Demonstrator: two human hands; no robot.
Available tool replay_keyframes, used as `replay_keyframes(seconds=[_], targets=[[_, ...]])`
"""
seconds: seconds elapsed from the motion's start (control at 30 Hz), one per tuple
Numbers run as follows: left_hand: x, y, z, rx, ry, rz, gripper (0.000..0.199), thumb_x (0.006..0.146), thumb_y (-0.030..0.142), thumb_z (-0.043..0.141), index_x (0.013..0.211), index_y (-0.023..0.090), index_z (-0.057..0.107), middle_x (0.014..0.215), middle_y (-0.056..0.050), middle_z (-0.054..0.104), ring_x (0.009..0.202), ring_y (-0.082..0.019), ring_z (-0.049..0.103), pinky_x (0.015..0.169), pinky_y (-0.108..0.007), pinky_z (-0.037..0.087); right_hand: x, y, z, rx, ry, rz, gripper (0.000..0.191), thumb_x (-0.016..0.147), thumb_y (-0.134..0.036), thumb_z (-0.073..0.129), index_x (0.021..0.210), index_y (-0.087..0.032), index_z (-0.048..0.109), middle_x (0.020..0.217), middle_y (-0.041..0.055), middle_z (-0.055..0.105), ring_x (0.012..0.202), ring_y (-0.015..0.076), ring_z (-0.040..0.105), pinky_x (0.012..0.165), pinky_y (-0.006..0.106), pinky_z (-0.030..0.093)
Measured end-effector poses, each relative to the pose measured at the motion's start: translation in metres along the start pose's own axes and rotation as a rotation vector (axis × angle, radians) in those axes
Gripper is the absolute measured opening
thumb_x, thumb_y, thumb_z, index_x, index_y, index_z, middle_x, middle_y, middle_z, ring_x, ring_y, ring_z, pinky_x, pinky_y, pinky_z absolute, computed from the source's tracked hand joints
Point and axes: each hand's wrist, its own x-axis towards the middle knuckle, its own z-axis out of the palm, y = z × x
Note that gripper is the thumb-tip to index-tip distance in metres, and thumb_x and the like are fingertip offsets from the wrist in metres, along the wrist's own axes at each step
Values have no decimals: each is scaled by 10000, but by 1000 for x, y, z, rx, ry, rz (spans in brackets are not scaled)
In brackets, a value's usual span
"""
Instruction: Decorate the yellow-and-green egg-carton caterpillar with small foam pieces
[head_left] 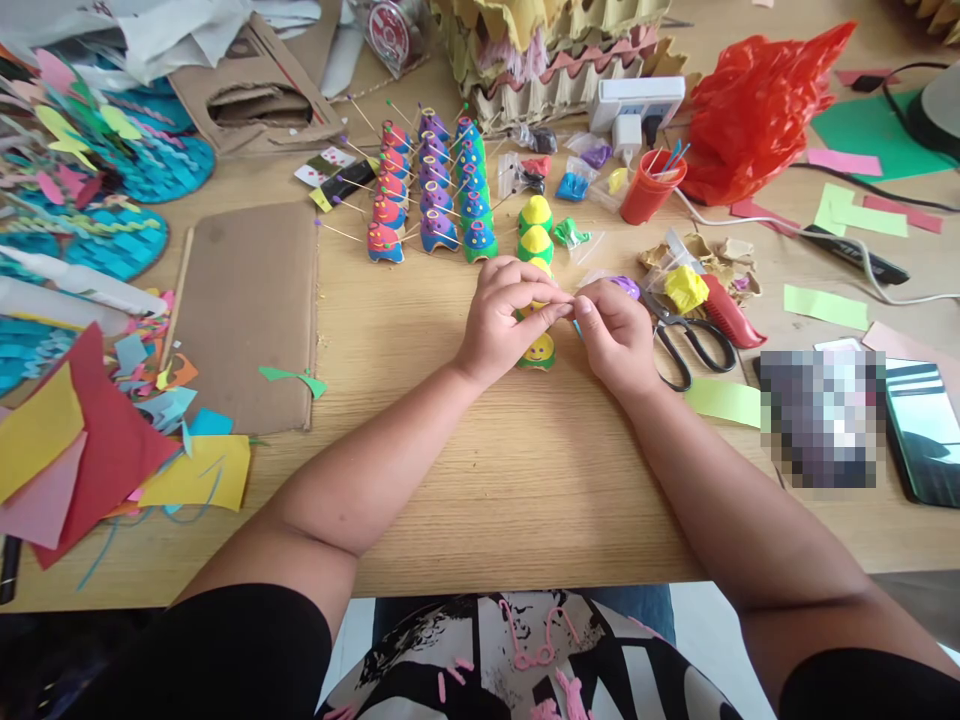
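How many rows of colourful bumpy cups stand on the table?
4, from left to right: red row, purple row, blue-green row and yellow-green row, the last partly hidden by the left hand.

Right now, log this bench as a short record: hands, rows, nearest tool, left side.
left hand: pinched, meeting the right hand
right hand: pinched; anything held is too small to tell
at the hands: yellow-and-green row, partly hidden
rows to its left: red-and-blue row, purple-and-blue row, blue-and-green row
beside right hand: scissors
left side: cardboard sheet, paper scraps
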Motion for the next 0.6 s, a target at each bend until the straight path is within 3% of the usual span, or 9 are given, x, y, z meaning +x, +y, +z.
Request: replay_keyframes(seconds=[0.17,0.6], targets=[[0,-2,-1,2,-37,-7,317,1032,561,678,1104,302,848,1058,-29,759,1125,-202,644,1090,-408,515,0,0,0,17,15,22,534,1053,-672,545,775,-231,660,750,28,637,726,169,567,750,386,472],[0,-5,0,63,28,53,274,1032,543,682,1000,328,849,965,-24,740,1068,-206,631,1030,-419,537,1,-1,2,82,-17,51,529,1015,-692,602,782,-218,628,741,10,596,685,141,499,675,336,410]])
